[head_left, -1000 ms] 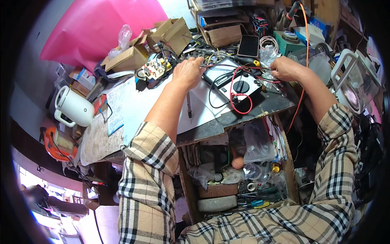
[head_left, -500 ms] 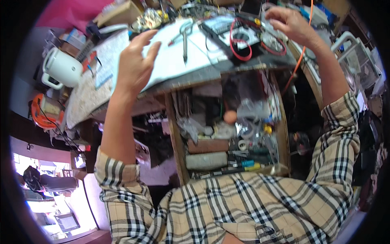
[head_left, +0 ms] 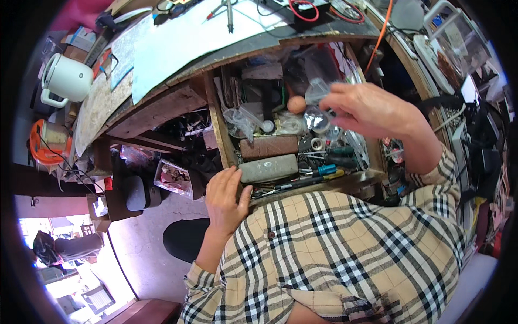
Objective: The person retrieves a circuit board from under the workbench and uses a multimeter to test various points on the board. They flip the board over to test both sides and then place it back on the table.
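An open wooden drawer (head_left: 217, 121) full of odds and ends stands in front of my body. My left hand (head_left: 222, 201) grips its near left corner, thumb apart from the fingers. Over the drawer's right side reaches my right hand (head_left: 369, 110), fingers loosely bent and apart, with nothing visible in them. Its fingertips are beside a clear plastic bag (head_left: 317, 90); I cannot tell whether they touch. Near them lie an orange-brown ball (head_left: 295, 104), a roll of tape (head_left: 317, 144), a reddish-brown block (head_left: 268, 147) and a grey sharpening-stone-like block (head_left: 268, 169).
Above the drawer, the curved worktop holds a white sheet (head_left: 181, 51), a pen-like tool (head_left: 230, 19) and a red cable (head_left: 305, 11). A white kettle (head_left: 67, 81) stands at the left. An orange cord (head_left: 382, 40) hangs by the drawer's right side. A bin (head_left: 174, 178) sits below left.
Both hands have come down from above the worktop: the left to the drawer's near corner, the right over its contents. The view has tilted down toward the drawer.
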Demonstrator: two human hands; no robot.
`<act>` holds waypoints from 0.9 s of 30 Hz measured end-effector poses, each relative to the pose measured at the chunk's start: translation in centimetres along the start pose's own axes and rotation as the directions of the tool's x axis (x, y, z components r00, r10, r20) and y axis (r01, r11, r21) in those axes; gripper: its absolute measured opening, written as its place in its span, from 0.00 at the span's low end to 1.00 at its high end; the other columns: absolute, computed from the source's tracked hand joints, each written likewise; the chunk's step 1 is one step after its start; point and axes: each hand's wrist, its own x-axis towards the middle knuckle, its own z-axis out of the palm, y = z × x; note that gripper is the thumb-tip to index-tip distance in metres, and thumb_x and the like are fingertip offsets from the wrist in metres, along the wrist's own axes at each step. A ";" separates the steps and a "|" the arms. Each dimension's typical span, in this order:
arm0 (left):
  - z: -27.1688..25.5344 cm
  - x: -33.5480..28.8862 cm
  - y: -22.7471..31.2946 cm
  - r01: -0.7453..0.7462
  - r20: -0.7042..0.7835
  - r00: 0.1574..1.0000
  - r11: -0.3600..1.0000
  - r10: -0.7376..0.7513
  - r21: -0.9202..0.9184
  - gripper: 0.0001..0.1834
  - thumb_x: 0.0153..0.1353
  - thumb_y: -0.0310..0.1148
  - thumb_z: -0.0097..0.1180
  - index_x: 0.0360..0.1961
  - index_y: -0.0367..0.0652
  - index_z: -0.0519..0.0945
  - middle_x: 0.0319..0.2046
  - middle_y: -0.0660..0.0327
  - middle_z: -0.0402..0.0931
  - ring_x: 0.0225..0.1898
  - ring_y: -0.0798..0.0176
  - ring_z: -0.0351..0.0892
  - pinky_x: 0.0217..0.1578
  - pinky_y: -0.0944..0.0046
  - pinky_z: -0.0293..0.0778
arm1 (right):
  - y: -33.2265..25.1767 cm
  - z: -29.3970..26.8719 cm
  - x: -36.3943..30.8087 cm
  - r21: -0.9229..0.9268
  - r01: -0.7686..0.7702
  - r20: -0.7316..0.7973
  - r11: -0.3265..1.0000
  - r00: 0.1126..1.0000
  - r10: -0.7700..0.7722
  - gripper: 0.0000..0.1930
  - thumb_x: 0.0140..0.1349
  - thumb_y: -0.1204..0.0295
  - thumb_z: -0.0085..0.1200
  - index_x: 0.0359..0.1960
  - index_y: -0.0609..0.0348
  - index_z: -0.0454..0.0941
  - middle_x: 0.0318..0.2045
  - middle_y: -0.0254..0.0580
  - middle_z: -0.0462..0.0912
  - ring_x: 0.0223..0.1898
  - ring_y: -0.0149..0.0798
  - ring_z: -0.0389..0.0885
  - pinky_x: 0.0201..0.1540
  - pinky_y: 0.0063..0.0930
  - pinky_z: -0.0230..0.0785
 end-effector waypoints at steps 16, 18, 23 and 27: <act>4.9 -5.5 -1.4 -0.282 0.036 0.959 0.945 0.280 0.162 0.07 0.49 0.28 0.57 0.32 0.44 0.79 0.34 0.61 0.78 0.49 0.57 0.75 0.56 0.45 0.63 | -0.8 16.9 -8.7 -0.039 -0.257 0.223 0.966 0.940 0.259 0.15 0.49 0.74 0.58 0.40 0.62 0.73 0.42 0.50 0.72 0.43 0.52 0.78 0.44 0.44 0.71; 5.3 -5.1 -1.5 -0.289 0.026 0.957 0.942 0.289 0.172 0.05 0.47 0.29 0.56 0.28 0.45 0.78 0.29 0.62 0.76 0.46 0.58 0.76 0.55 0.43 0.62 | -0.1 17.6 -9.0 0.026 -0.197 0.115 0.980 0.974 0.193 0.13 0.47 0.75 0.56 0.36 0.62 0.73 0.38 0.49 0.74 0.40 0.53 0.79 0.40 0.44 0.72; 6.1 -4.8 -1.8 -0.327 -0.043 0.940 0.931 0.338 0.162 0.09 0.39 0.35 0.60 0.20 0.46 0.73 0.19 0.62 0.69 0.33 0.61 0.76 0.52 0.39 0.63 | -0.1 17.1 -8.8 0.015 -0.104 0.076 0.994 0.992 0.102 0.08 0.49 0.75 0.54 0.32 0.61 0.75 0.33 0.47 0.75 0.33 0.52 0.80 0.33 0.44 0.72; 5.3 -4.6 -2.1 -0.330 -0.100 0.933 0.933 0.345 0.141 0.11 0.41 0.39 0.61 0.18 0.46 0.74 0.17 0.63 0.67 0.29 0.63 0.74 0.52 0.39 0.64 | -0.6 15.6 -8.5 0.036 -0.068 0.092 0.997 0.994 0.065 0.06 0.50 0.75 0.54 0.30 0.61 0.76 0.31 0.45 0.76 0.28 0.52 0.80 0.30 0.44 0.72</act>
